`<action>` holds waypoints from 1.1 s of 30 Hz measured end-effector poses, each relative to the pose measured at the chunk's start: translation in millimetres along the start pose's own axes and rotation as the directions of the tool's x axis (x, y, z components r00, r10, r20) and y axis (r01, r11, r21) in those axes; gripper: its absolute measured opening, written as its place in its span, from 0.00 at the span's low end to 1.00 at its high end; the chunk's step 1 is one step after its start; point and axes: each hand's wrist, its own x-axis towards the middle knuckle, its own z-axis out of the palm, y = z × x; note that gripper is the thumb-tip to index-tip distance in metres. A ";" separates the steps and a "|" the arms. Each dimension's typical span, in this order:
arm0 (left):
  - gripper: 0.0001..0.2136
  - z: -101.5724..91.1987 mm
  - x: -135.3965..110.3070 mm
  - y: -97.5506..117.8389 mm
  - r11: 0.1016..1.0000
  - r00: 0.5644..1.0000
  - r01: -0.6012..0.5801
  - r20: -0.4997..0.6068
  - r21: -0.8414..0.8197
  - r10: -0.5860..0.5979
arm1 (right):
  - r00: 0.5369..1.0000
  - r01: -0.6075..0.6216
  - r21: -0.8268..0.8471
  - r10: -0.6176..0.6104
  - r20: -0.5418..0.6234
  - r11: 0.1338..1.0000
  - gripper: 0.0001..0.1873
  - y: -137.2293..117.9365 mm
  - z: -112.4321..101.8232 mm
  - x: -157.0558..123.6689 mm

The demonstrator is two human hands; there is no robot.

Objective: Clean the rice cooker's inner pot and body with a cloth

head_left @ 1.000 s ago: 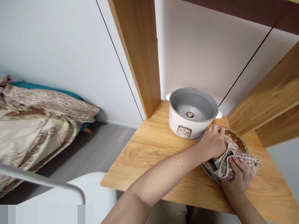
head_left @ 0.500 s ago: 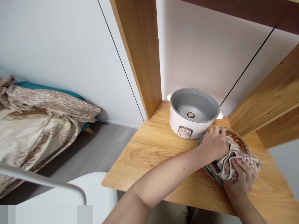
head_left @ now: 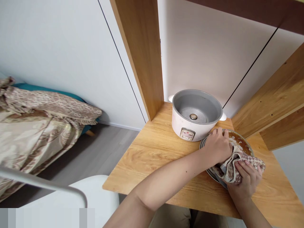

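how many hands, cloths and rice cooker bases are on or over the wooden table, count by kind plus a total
Hands: 2 (left hand, right hand)
Patterned cloth: 1
Pink rice cooker base: 1
Total: 4

One left hand [head_left: 218, 146] and one right hand [head_left: 247, 179] (two in all) show at lower right, along with one cloth [head_left: 234, 164] and one round pan [head_left: 243, 146]. Right of centre is one cooker [head_left: 179, 123] — two handles [head_left: 223, 117], one front panel [head_left: 187, 134], one round knob [head_left: 193, 117]. One table [head_left: 133, 161] fills the lower middle; one chair [head_left: 99, 193] sits lower left — and one wooden post [head_left: 140, 57] stands upper centre.
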 end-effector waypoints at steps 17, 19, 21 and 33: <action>0.25 -4.1 -0.6 1.6 1.000 1.000 0.015 0.022 -0.002 -0.015 | 1.000 0.003 -0.004 -0.003 0.014 1.000 0.12 2.1 -0.2 -2.0; 0.25 -4.5 -0.9 1.6 1.000 1.000 0.011 0.017 0.000 -0.011 | 1.000 0.010 -0.003 -0.010 0.012 1.000 0.12 2.3 -0.2 -2.4; 0.24 -4.3 -1.0 1.5 1.000 1.000 0.011 0.014 0.000 -0.011 | 1.000 0.010 -0.003 -0.010 0.010 1.000 0.12 2.2 -0.1 -2.6; 0.24 -0.9 -0.7 0.7 1.000 1.000 0.010 0.000 -0.003 -0.010 | 1.000 0.019 -0.003 -0.019 0.008 1.000 0.12 2.6 0.3 -2.8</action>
